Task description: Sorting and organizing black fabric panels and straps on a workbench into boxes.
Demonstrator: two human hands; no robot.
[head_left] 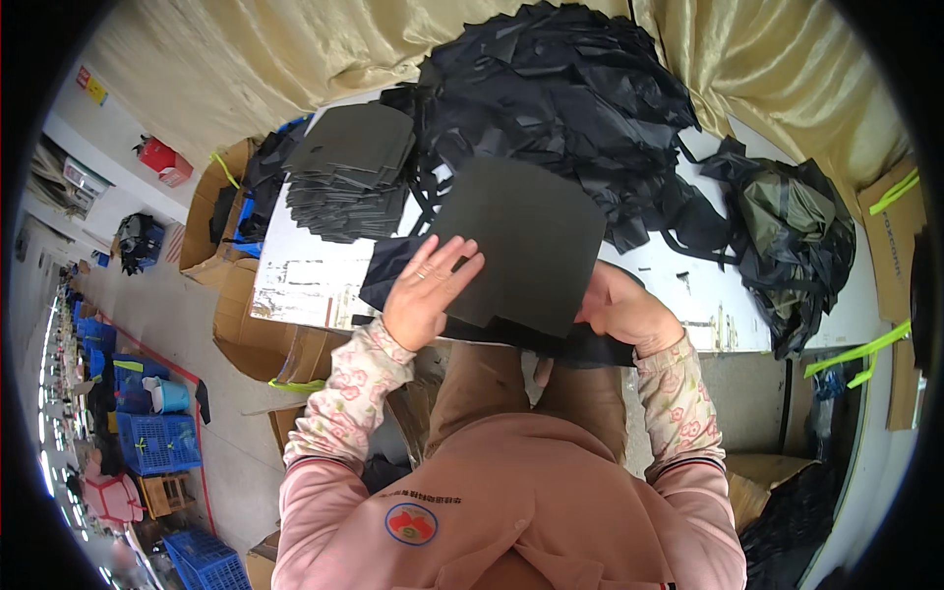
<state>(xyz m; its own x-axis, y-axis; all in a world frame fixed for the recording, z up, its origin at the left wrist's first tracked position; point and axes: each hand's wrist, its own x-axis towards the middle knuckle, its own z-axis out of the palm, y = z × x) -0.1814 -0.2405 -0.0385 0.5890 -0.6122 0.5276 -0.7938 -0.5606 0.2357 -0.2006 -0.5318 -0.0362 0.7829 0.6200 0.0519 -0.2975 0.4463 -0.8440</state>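
Observation:
A dark grey, flat foam-like panel (526,241) with a rounded top tilts over the table's near edge in front of me. My left hand (433,290) lies on its left side, fingers stretched out over the surface near a small slot. At the lower right edge my right hand (629,307) has its fingers curled round the panel; some fingertips are hidden behind it. Black fabric (391,267) shows beneath and beside the panel, hanging over the table edge. Left of it stands an uneven stack of similar dark panels (354,147).
A big heap of black fabric pieces (560,79) covers the back of the white table (295,290). To the right sits a black and olive fabric bundle (787,211). Cardboard boxes (251,320) flank the table's left side; blue crates (157,442) stand on the floor farther left.

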